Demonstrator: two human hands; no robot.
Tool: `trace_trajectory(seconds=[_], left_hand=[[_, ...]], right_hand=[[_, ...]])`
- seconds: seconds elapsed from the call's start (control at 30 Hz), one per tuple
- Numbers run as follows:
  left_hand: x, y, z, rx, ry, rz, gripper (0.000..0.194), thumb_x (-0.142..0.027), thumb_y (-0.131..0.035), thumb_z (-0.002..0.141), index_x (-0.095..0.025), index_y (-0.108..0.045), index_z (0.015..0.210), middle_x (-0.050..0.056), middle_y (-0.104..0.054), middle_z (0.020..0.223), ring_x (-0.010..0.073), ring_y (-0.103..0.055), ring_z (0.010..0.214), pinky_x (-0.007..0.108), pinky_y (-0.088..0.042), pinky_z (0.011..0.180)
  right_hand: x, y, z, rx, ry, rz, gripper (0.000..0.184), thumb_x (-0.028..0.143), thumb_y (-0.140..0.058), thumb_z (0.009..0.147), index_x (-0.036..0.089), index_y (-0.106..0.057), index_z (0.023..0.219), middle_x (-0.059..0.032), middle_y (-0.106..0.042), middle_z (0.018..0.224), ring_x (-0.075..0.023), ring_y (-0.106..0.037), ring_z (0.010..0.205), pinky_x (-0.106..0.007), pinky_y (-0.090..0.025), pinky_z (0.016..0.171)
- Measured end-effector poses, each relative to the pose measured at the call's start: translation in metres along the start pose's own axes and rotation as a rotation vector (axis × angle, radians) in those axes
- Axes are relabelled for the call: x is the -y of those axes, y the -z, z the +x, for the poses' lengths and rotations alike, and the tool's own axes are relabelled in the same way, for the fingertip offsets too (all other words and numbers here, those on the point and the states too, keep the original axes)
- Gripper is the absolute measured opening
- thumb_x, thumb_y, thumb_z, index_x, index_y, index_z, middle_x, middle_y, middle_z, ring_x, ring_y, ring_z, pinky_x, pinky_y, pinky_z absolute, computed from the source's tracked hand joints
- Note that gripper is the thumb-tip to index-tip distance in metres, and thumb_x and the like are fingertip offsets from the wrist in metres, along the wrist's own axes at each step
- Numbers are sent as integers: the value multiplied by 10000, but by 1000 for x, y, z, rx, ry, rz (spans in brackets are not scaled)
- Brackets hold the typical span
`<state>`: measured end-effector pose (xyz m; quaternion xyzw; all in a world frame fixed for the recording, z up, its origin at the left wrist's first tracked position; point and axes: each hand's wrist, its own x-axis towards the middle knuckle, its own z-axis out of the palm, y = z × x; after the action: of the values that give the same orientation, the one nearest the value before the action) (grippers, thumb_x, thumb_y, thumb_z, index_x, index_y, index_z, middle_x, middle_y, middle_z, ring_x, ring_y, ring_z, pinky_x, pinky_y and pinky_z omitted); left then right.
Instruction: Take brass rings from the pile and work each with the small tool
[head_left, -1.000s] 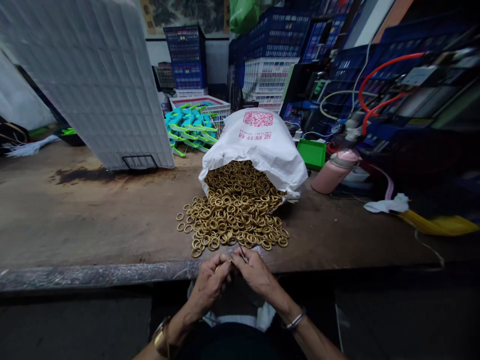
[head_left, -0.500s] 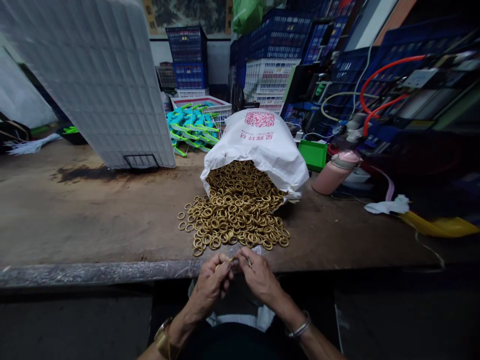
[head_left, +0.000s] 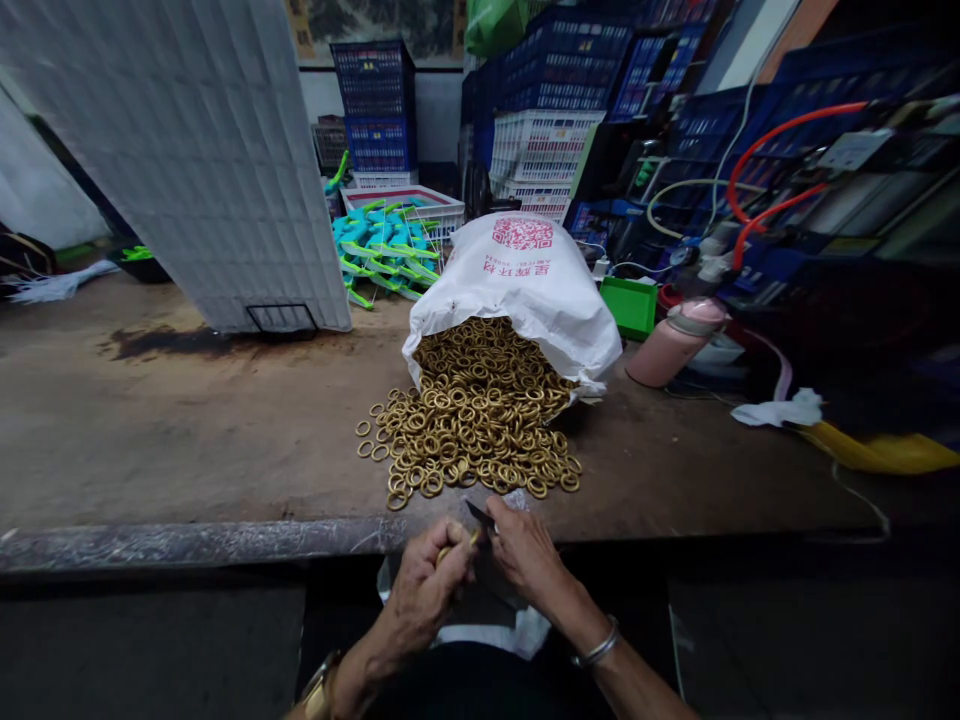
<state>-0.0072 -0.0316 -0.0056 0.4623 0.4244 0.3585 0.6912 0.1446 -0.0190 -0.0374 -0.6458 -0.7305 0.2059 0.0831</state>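
My left hand [head_left: 424, 590] is closed round a gold-coloured ring [head_left: 474, 537], part of which shows between thumb and forefinger. In my right hand [head_left: 529, 560] is a small knife [head_left: 478, 514], its dark pointed blade sticking out toward the upper left and its handle covered by my fingers. Both hands are close together just off the front edge of the table, apart from each other. Right beyond them lies a heap of gold-coloured rings [head_left: 480, 440], spilling from the mouth of a white woven sack [head_left: 517, 270] with red print.
A tall whitish ribbed panel [head_left: 225, 180] stands on the wooden table [head_left: 187, 430] at left. Turquoise and lime plastic parts [head_left: 386, 245] lie behind the sack. A green tray [head_left: 628, 307], a pink bottle [head_left: 675, 342] and a machine with orange hoses [head_left: 780, 125] are at right.
My right hand has drawn slightly away from the left, and the knife blade now shows plainly between them. My left hand has dropped a little with the ring in it.
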Motion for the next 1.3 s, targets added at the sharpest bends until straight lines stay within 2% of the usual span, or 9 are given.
trace_trajectory(seconds=[0.1,0.3,0.4,0.63,0.83,1.03,1.13,1.2,1.3], left_hand=[[1,-1,-4,76,69,-189,302,-449,-567,732,-166,-462,703,-52,-476,537,23,-331,368,137,-252,343],[5,5,3,9,181,-494,270,-402,-550,753,-154,-462,693,10,-558,675,42,-411,423,138,-271,329],[5,9,4,-9,153,-514,243,-362,-548,757,-142,-474,684,30,-571,696,49,-441,432,148,-287,334],[8,20,5,8,197,-642,184,-247,-572,721,-166,-525,879,4,-561,660,77,-489,467,148,-306,352],[12,24,15,-68,262,-752,167,-249,-633,696,-131,-517,715,35,-580,722,89,-543,578,146,-336,411],[14,17,25,-134,112,-464,176,-293,-617,710,-156,-511,739,-22,-526,630,69,-483,493,144,-306,371],[15,16,28,-233,-35,-139,188,-298,-570,741,-174,-546,881,-51,-500,556,70,-450,440,160,-326,386],[15,16,30,-263,-164,86,196,-261,-557,746,-174,-584,919,-16,-573,641,99,-527,548,194,-412,506],[13,17,30,-165,-342,295,190,-214,-522,765,-185,-637,913,45,-647,879,163,-579,825,254,-434,749]], right_hand=[[-5,-2,6,-65,-39,0,240,69,-402,687,186,-501,871,-6,-594,640,-134,-527,572,-219,-242,514],[1,0,28,-267,-46,0,293,74,-424,719,191,-492,979,-32,-641,796,-150,-572,708,-224,-301,606],[6,-2,37,-248,-42,-91,349,109,-454,733,198,-461,1071,-32,-643,776,-161,-579,690,-236,-287,590],[11,-3,41,-205,-53,-141,213,103,-475,725,206,-517,907,-28,-649,792,-149,-576,699,-234,-248,563],[3,-1,42,-244,-55,2,229,88,-443,717,203,-535,893,-13,-626,699,-143,-553,632,-235,-255,565],[0,4,36,-270,-12,438,96,252,-421,764,194,-482,718,11,-508,625,-121,-450,574,-219,-303,553],[5,10,29,-98,-61,756,140,292,-433,742,198,-419,639,57,-392,528,-90,-349,496,-202,-277,488],[8,14,25,43,-114,948,148,288,-449,717,197,-388,617,78,-333,489,-72,-287,460,-194,-239,450],[11,16,21,178,-152,1127,162,270,-479,679,193,-367,593,88,-308,474,-55,-241,448,-189,-197,423]])
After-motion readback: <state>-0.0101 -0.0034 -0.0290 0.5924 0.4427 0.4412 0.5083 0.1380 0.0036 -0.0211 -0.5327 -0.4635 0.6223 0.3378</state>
